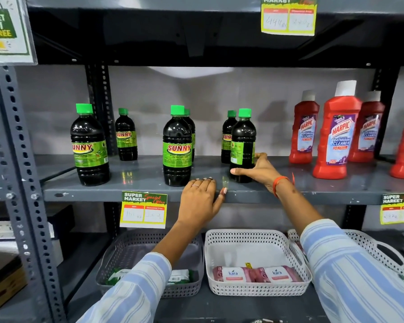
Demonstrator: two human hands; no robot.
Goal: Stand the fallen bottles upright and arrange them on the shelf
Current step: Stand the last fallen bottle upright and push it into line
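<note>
Several dark Sunny bottles with green caps stand upright on the grey shelf [138, 180]. One stands at the front left [89, 148], one at the front middle [177, 148], and smaller-looking ones stand behind [126, 136]. My right hand [258, 171] wraps the base of the front right bottle [242, 143], thumb in front, fingers behind; its label faces sideways. My left hand [200, 199] rests flat on the shelf's front edge, fingers together, holding nothing.
Several red Harpic bottles [336, 134] stand at the shelf's right. Price tags [144, 209] hang from the shelf edge. Below are a grey basket [117, 257] and a white basket [254, 238] with packets. Perforated uprights [16, 159] frame the left.
</note>
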